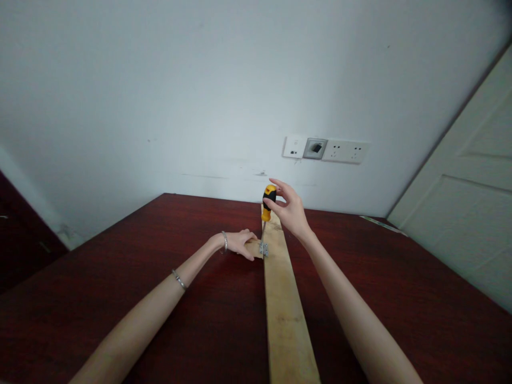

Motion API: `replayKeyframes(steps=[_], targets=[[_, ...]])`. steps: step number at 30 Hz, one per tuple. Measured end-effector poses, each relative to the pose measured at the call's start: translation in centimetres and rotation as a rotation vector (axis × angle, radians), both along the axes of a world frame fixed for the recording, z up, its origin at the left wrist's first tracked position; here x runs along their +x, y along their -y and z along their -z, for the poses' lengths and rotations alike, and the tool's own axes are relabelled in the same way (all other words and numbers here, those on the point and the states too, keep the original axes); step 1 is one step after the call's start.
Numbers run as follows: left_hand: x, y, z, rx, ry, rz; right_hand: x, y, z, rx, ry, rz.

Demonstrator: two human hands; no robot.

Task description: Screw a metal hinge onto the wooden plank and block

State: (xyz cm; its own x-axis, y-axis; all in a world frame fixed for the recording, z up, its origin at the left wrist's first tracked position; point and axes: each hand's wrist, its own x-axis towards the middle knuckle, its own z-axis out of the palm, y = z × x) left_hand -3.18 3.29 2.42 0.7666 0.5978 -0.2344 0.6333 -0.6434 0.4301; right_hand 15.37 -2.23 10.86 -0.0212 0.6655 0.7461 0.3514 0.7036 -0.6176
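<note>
No legible text, no readable labels, brands, numbers or signs anywhere

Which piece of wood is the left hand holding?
The short wooden piece reaching left from the metal hinge: the left hand grips it. The long wooden board runs past the picture's bottom edge, outside that hand.

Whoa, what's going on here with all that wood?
A person's right-hand grip has a yellow-and-black screwdriver, which points down toward a small metal hinge. Their left-hand grip is around a short wooden piece beside a long board on the dark red table. The hinge lies across where the two woods meet. Whether the screwdriver's tip touches it is too small to tell.
</note>
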Motion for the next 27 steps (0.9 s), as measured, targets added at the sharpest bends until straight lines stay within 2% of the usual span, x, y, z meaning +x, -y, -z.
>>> replayKeyframes(steps=[6,14,27], targets=[[0.00,-0.06,0.04,-0.006,0.011,0.005,0.13,-0.46,0.32,0.006,0.050,-0.055],[-0.33,-0.48,-0.09,0.009,0.026,0.020,-0.05,0.12,-0.25,0.055,0.117,0.097],[-0.19,-0.57,0.22,-0.004,0.013,0.017,0.06,-0.24,0.12,0.099,0.187,0.103]])
